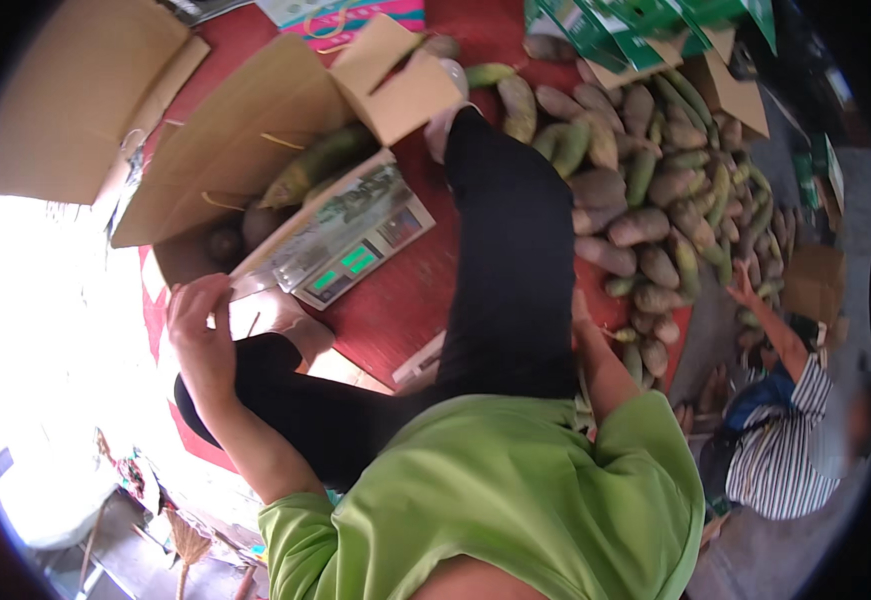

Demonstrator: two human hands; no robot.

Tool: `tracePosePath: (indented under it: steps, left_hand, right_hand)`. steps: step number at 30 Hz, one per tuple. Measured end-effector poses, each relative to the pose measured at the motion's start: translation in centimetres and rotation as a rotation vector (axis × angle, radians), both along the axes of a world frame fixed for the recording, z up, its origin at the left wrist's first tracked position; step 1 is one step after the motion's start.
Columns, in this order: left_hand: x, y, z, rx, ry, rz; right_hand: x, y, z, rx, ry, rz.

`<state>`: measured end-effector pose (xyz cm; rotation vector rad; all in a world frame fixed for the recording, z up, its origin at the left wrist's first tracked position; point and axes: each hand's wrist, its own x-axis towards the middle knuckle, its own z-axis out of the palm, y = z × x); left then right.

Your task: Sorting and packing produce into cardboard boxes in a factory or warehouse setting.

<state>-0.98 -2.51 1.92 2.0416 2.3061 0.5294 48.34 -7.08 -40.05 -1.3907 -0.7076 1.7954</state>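
Note:
My left hand [202,318] is at the near corner of an open cardboard box [246,120], its fingers curled over the edge. Inside the box lie long green and brownish vegetables [321,165], whose exact kind I cannot tell. A scale [361,255] with green lit displays stands against the box's right side. My right forearm [604,368] reaches forward beside my right thigh. Most of my right hand [581,308] is hidden behind that leg, so its fingers and anything in them do not show. Nearest to it is a large heap of similar vegetables [646,220].
My dark-trousered legs [511,270] spread across the red surface [396,325]. Green cartons [656,30] stand behind the heap, and a pink and blue bag [346,20] at the far side. A person in a striped shirt [781,450] reaches toward the heap from the right. A broom [188,540] is at lower left.

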Motion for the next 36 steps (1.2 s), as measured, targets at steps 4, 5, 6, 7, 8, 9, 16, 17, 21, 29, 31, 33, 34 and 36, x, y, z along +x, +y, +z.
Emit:
tracePosePath:
  steps: [4, 5, 6, 7, 8, 9, 16, 17, 21, 29, 31, 33, 34, 36]
  left_hand:
    - [2.0, 0.9, 0.2, -0.045, -0.113, -0.121]
    - [2.1, 0.9, 0.4, -0.047, -0.118, -0.132]
    - [1.9, 0.7, 0.5, -0.055, -0.124, -0.14]
    - [1.8, 0.2, 0.8, -0.059, -0.128, -0.136]
    - [1.8, 0.4, 0.6, -0.053, -0.128, -0.127]
    - [1.9, 0.5, 0.5, -0.059, -0.129, -0.135]
    - [1.6, 0.3, 1.1, -0.095, -0.081, -0.169]
    - [2.0, 0.5, 1.2, -0.104, -0.077, -0.17]
    - [2.3, 1.1, 1.0, -0.107, -0.121, -0.2]
    - [2.3, 0.3, 0.4, -0.14, -0.162, -0.149]
    - [2.3, 0.3, 0.5, -0.124, -0.136, -0.141]
    - [2.3, 0.4, 0.2, -0.12, -0.141, -0.142]
    - [2.2, 0.3, 0.1, -0.121, -0.137, -0.133]
    - [2.4, 0.5, 0.0, -0.122, -0.142, -0.134]
  right_hand:
    - [1.6, 10.8, 16.0, 0.189, -0.512, -0.004]
    - [1.0, 13.6, 20.1, 0.275, -0.561, -0.015]
    - [0.2, 16.1, 23.4, 0.358, -0.607, -0.024]
    - [-1.8, 18.5, 27.3, 0.442, -0.6, 0.012]
    - [-3.7, 20.5, 31.2, 0.519, -0.606, 0.032]
    - [-5.6, 22.2, 34.3, 0.659, -0.58, 0.097]
    - [-25.8, 26.4, 45.7, 1.007, -0.574, 1.009]
    - [-28.5, 27.4, 44.2, 1.201, -0.641, 1.144]
    - [-39.6, 27.9, 39.0, 1.183, -1.044, 1.587]
    - [-45.3, 26.6, 28.3, 0.928, -1.384, 1.664]
    - [-45.3, 26.7, 27.8, 0.935, -1.411, 1.678]
    - [-45.3, 27.0, 27.2, 0.945, -1.438, 1.686]
    - [-45.5, 27.0, 27.1, 0.958, -1.411, 1.661]
    - [-44.8, 27.2, 27.4, 0.964, -1.387, 1.627]
